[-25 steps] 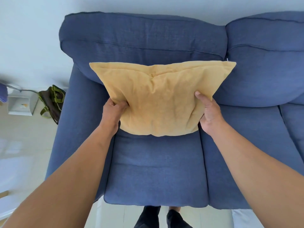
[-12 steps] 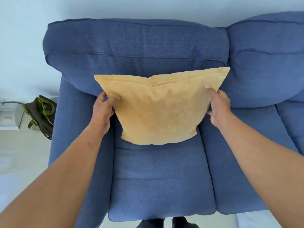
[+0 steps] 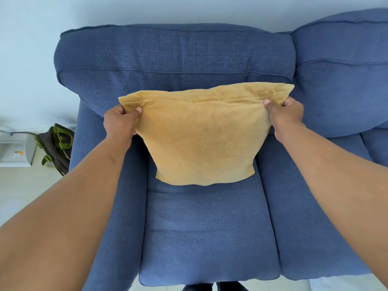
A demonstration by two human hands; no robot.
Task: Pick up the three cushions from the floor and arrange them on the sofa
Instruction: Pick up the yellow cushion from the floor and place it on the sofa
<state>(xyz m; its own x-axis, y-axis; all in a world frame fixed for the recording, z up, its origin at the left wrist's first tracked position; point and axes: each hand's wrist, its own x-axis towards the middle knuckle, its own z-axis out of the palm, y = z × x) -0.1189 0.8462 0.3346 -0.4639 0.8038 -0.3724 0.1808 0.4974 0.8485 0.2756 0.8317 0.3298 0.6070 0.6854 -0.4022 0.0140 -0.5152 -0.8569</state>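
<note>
Both hands (image 3: 120,120) pinch cushion (image 3: 201,139) corners, seemingly against sofa (image 3: 174,57).

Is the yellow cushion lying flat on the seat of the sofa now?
No: the yellow cushion stands upright against the sofa backrest, with the left hand and right hand pinching its top corners.

- Both forearms are bare right up to where they leave the picture; no sleeve shows.
- The left hand (image 3: 120,120) and right hand (image 3: 286,116) carry no glove, ring, watch or band.
- Down at the bottom edge, dark trouser legs (image 3: 197,287), possibly black, though only a sliver shows.
</note>
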